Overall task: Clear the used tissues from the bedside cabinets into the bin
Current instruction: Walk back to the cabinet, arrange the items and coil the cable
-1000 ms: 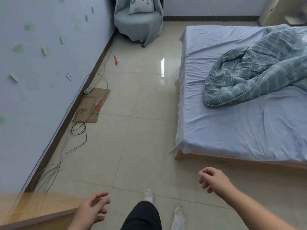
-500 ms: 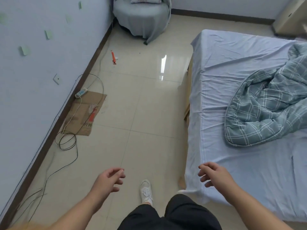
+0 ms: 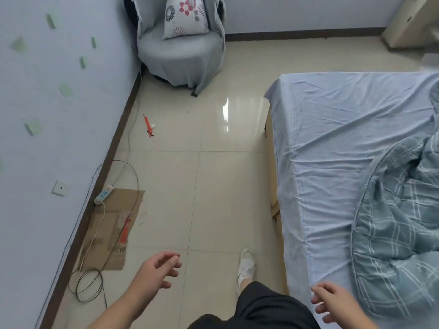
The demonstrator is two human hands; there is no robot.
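My left hand (image 3: 155, 273) hangs over the tiled floor at the lower middle, fingers loosely curled and holding nothing. My right hand (image 3: 332, 301) hovers at the lower right, over the edge of the bed, also loosely curled with nothing in it. No tissue, bedside cabinet or bin shows in this view. A small white scrap (image 3: 153, 126) lies on the floor beside an orange object (image 3: 147, 123), too small to tell what it is.
A bed (image 3: 332, 143) with a pale blue sheet and a checked quilt (image 3: 401, 224) fills the right. A grey covered chair (image 3: 180, 53) with a floral cushion stands in the far corner. Cardboard (image 3: 114, 224), a power strip (image 3: 103, 194) and coiled cables (image 3: 86, 284) lie along the left wall.
I have walked forward along the bed's left side; the chair is nearer and the cardboard now lies close on my left. Both hands stay loosely curled, holding nothing.
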